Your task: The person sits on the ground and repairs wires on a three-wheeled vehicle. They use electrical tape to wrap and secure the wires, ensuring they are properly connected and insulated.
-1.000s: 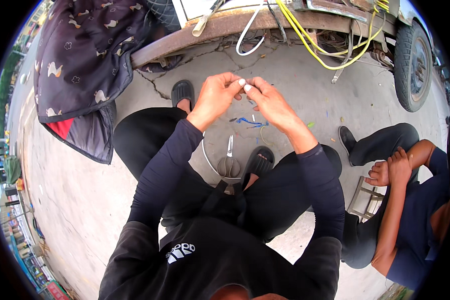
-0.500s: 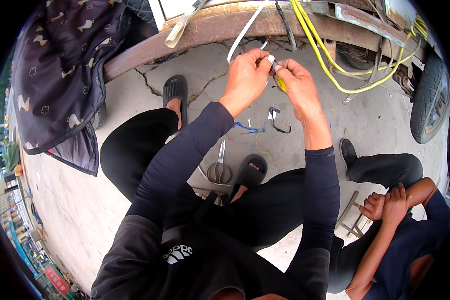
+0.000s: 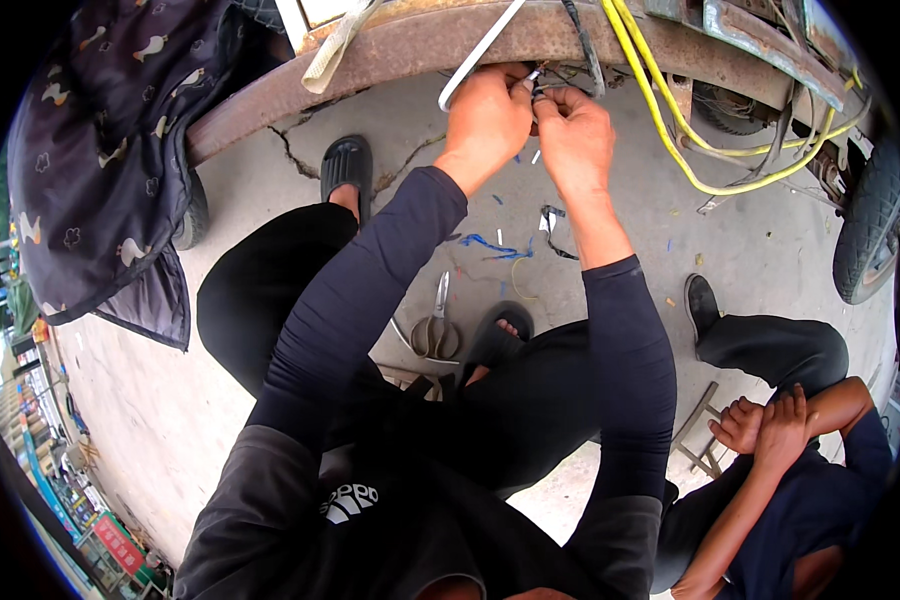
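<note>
Both of the person's arms reached up and away from the body, with the elbows a little bent. The left hand and the right hand met just below a rusty beam, backs turned up, thumbs close together. The fingers of both hands were curled in tight — at the tips was a bit of thin wire, right by the beam's lower edge. It was too small to tell if the fingers were clamped on it.

A white mark with stripes and letters sat on the person's black shirt. Far off to the left, a red sign had pale writing on it.

A smooth white cable hung beside the left hand, and a dark cable hung near the right one. Shiny yellow cable made a big loop further right. On the gray, cracked ground lay metal scissors with round handles, some blue scraps and a bent black strip. A soft, puffy cover with white birds on it hung at the left. Another person sat at the right — hands crossed over a knee.
</note>
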A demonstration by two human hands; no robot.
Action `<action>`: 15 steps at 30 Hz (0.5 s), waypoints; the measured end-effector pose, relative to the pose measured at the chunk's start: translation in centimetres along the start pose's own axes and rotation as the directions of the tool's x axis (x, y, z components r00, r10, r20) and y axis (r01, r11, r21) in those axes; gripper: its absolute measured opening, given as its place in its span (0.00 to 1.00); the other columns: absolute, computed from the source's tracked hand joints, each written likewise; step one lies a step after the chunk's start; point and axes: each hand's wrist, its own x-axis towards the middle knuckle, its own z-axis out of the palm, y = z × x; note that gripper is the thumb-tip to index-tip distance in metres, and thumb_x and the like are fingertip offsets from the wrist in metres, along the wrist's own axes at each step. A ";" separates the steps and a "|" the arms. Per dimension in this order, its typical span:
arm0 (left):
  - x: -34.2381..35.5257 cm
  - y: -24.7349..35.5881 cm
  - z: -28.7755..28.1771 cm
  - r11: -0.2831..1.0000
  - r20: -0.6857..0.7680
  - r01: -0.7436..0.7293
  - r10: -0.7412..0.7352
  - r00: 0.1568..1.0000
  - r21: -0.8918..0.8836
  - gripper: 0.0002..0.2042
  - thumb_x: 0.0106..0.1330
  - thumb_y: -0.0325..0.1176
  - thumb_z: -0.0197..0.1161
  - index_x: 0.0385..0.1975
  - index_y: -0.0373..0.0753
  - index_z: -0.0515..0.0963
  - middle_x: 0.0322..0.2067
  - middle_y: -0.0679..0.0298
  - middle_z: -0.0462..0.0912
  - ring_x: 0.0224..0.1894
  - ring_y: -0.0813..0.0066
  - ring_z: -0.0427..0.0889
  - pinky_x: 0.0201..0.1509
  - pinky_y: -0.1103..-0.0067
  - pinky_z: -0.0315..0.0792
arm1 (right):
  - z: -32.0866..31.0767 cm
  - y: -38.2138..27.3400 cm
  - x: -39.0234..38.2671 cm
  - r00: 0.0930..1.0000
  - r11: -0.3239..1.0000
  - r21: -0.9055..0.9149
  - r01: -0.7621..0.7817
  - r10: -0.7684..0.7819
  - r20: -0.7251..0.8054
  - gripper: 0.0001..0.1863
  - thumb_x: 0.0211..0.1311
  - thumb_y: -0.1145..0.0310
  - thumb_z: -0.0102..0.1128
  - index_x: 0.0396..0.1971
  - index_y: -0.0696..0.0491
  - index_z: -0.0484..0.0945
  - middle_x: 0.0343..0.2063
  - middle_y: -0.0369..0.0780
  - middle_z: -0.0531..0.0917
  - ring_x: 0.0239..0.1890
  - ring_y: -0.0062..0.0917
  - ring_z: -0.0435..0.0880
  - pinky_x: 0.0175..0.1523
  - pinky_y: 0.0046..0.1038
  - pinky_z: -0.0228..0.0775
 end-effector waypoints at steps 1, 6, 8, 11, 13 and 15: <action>0.2 -0.3 -0.3 1.000 -0.009 0.012 -0.013 1.000 -0.007 0.17 0.74 0.34 0.55 0.55 0.27 0.76 0.42 0.52 0.87 0.32 0.69 0.89 0.24 0.75 0.80 | 0.6 -0.2 -0.2 1.000 1.000 0.010 -0.014 0.014 0.006 0.14 0.57 0.62 0.64 0.36 0.55 0.88 0.31 0.47 0.89 0.38 0.40 0.89 0.48 0.37 0.78; -1.3 1.8 -2.6 0.971 0.061 0.174 -0.166 0.984 -0.162 0.20 0.72 0.33 0.54 0.57 0.25 0.75 0.44 0.53 0.86 0.29 0.71 0.87 0.28 0.76 0.80 | 1.9 0.4 -0.1 0.999 0.992 -0.126 -0.022 0.018 -0.031 0.14 0.57 0.63 0.63 0.36 0.56 0.88 0.31 0.49 0.89 0.37 0.39 0.89 0.48 0.36 0.78; -1.3 1.6 -3.2 0.944 0.126 0.260 -0.238 0.963 -0.204 0.22 0.70 0.32 0.54 0.58 0.24 0.74 0.45 0.55 0.86 0.28 0.74 0.84 0.31 0.78 0.78 | 1.8 1.4 0.7 1.000 0.997 -0.076 -0.022 0.022 0.004 0.15 0.57 0.63 0.63 0.37 0.57 0.87 0.31 0.47 0.89 0.36 0.35 0.89 0.46 0.34 0.78; -0.6 0.9 -4.0 0.946 0.194 0.256 -0.218 0.956 -0.201 0.23 0.70 0.33 0.55 0.60 0.25 0.73 0.45 0.56 0.85 0.27 0.75 0.81 0.32 0.78 0.77 | 2.1 2.6 1.5 0.992 0.988 0.150 -0.042 0.023 0.124 0.15 0.58 0.63 0.63 0.38 0.58 0.87 0.31 0.43 0.89 0.35 0.29 0.87 0.44 0.31 0.77; -0.7 0.9 -3.9 0.938 0.172 0.280 -0.247 0.954 -0.205 0.15 0.72 0.37 0.54 0.47 0.33 0.81 0.28 0.60 0.86 0.29 0.74 0.84 0.37 0.76 0.78 | 2.3 1.6 1.6 0.986 0.965 0.256 -0.051 0.007 0.167 0.15 0.59 0.64 0.63 0.40 0.58 0.87 0.32 0.41 0.89 0.36 0.25 0.85 0.45 0.29 0.75; -0.5 0.6 -4.0 0.937 0.210 0.320 -0.288 0.934 -0.138 0.15 0.72 0.38 0.54 0.45 0.33 0.82 0.27 0.60 0.85 0.29 0.73 0.84 0.37 0.75 0.78 | 2.4 1.7 2.1 0.977 0.959 0.281 -0.036 -0.025 0.212 0.14 0.61 0.66 0.62 0.41 0.59 0.87 0.36 0.42 0.89 0.41 0.25 0.84 0.50 0.28 0.74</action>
